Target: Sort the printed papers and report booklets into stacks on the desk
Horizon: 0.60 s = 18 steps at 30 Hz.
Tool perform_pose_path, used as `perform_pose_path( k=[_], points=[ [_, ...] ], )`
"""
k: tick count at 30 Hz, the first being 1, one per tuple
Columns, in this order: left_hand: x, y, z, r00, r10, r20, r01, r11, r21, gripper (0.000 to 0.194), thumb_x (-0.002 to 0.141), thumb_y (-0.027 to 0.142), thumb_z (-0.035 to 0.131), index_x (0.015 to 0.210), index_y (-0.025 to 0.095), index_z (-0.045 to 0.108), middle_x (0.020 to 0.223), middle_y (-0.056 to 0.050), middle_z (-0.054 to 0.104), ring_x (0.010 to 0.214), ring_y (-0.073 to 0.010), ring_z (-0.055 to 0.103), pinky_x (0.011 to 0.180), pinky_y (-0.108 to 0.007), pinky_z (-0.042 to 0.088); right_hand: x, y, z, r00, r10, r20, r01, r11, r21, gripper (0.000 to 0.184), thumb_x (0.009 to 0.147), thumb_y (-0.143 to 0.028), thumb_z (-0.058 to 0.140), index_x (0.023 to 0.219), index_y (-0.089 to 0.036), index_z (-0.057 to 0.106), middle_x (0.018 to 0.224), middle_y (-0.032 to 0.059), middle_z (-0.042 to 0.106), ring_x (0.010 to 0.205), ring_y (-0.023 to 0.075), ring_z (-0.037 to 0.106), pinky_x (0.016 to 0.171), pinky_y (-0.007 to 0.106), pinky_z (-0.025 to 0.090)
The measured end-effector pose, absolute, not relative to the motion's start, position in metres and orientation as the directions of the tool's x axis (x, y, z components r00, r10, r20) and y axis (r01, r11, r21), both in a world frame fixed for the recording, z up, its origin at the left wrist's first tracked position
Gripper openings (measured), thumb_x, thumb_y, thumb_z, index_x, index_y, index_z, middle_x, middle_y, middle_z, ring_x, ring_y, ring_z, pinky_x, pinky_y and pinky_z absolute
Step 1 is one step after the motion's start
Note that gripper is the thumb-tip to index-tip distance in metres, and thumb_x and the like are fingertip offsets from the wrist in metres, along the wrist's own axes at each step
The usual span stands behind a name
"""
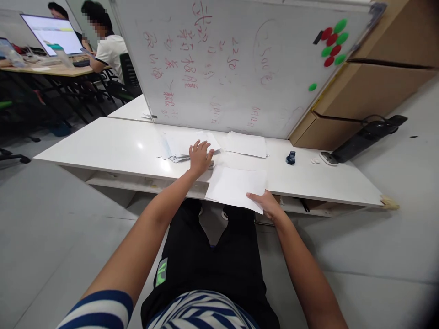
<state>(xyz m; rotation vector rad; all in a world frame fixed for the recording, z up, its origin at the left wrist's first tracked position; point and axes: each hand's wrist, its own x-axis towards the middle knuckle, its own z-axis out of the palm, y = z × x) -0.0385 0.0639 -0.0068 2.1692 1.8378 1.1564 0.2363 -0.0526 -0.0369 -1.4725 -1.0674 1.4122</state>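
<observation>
My right hand grips the lower right corner of some white paper sheets, thumb on top. The sheets reach past the front edge of the white table. Over a loose, uneven pile of papers is my left hand, its fingers spread and slightly bent. Whether its fingertips touch the pile I cannot tell. Farther back, a neater stack of white paper lies close to the whiteboard.
A whiteboard with red writing and round magnets stands behind the table. Cardboard boxes, a black bottle and a small dark blue object are at the right. A person sits at a desk on the far left.
</observation>
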Motion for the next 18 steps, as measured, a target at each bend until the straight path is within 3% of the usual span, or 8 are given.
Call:
perform_pose_path(
  k=[4,6,8,10,12,15,18],
  points=[
    [-0.021,0.019,-0.005,-0.006,0.858,0.513,0.605,-0.406,0.685,0.045,0.096,0.046,0.035,0.128,0.019,0.053,0.139,-0.011,0.050,0.137,-0.0243,0.034,0.116,-0.041,0.019,0.267,-0.075,-0.028,0.035,0.961,-0.275,0.112,-0.277,-0.954,0.051,0.060,-0.038,0.084,0.103,-0.017,0.068,0.113,0.0111,0.071,0.102,0.0296,0.067,0.094,0.044,0.053],
    [-0.008,-0.011,-0.008,-0.008,0.925,0.381,0.355,-0.354,0.866,0.051,0.095,0.051,0.036,0.131,0.018,0.049,0.136,-0.013,0.052,0.129,-0.0244,0.045,0.110,-0.039,0.032,0.279,-0.085,-0.023,0.041,0.963,-0.266,0.163,-0.269,-0.949,0.054,0.059,-0.041,0.085,0.104,-0.017,0.069,0.113,0.0117,0.071,0.105,0.0317,0.066,0.095,0.046,0.052],
    [0.003,-0.041,-0.008,0.027,0.992,0.121,0.075,-0.122,0.990,0.058,0.091,0.057,0.044,0.135,0.020,0.044,0.133,-0.013,0.056,0.122,-0.0258,0.053,0.101,-0.039,0.041,0.288,-0.096,-0.017,0.060,0.968,-0.245,0.195,-0.252,-0.948,0.056,0.058,-0.043,0.085,0.105,-0.017,0.069,0.112,0.0122,0.071,0.105,0.0330,0.066,0.095,0.046,0.053],
    [0.010,-0.065,-0.003,0.177,0.983,-0.051,-0.140,0.077,0.987,0.064,0.084,0.060,0.057,0.134,0.022,0.047,0.125,-0.012,0.062,0.112,-0.0270,0.060,0.093,-0.039,0.047,0.295,-0.105,-0.011,0.076,0.973,-0.216,0.204,-0.228,-0.952,0.059,0.057,-0.044,0.085,0.108,-0.017,0.069,0.113,0.0122,0.071,0.106,0.0334,0.066,0.094,0.046,0.053],
    [0.012,-0.083,0.007,0.327,0.938,-0.113,-0.257,0.203,0.945,0.062,0.078,0.057,0.067,0.126,0.020,0.055,0.119,-0.012,0.065,0.103,-0.0263,0.064,0.090,-0.039,0.049,0.299,-0.114,-0.005,0.081,0.978,-0.192,0.208,-0.205,-0.956,0.062,0.058,-0.044,0.085,0.111,-0.017,0.068,0.114,0.0119,0.070,0.106,0.0334,0.065,0.093,0.046,0.054],
    [0.009,-0.098,0.024,0.431,0.885,-0.175,-0.277,0.314,0.908,0.054,0.075,0.053,0.072,0.111,0.014,0.063,0.111,-0.013,0.068,0.095,-0.0247,0.066,0.088,-0.039,0.050,0.303,-0.124,0.002,0.066,0.981,-0.180,0.241,-0.191,-0.952,0.061,0.060,-0.044,0.084,0.113,-0.018,0.067,0.118,0.0105,0.069,0.108,0.0333,0.065,0.094,0.046,0.054],
    [0.007,-0.102,0.033,0.423,0.878,-0.225,-0.228,0.343,0.911,0.051,0.073,0.054,0.073,0.101,0.012,0.065,0.101,-0.013,0.070,0.089,-0.0245,0.066,0.082,-0.038,0.050,0.304,-0.129,0.005,0.030,0.982,-0.187,0.243,-0.188,-0.951,0.061,0.061,-0.043,0.084,0.114,-0.020,0.066,0.119,0.0098,0.068,0.108,0.0337,0.065,0.092,0.047,0.055]
  ],
)
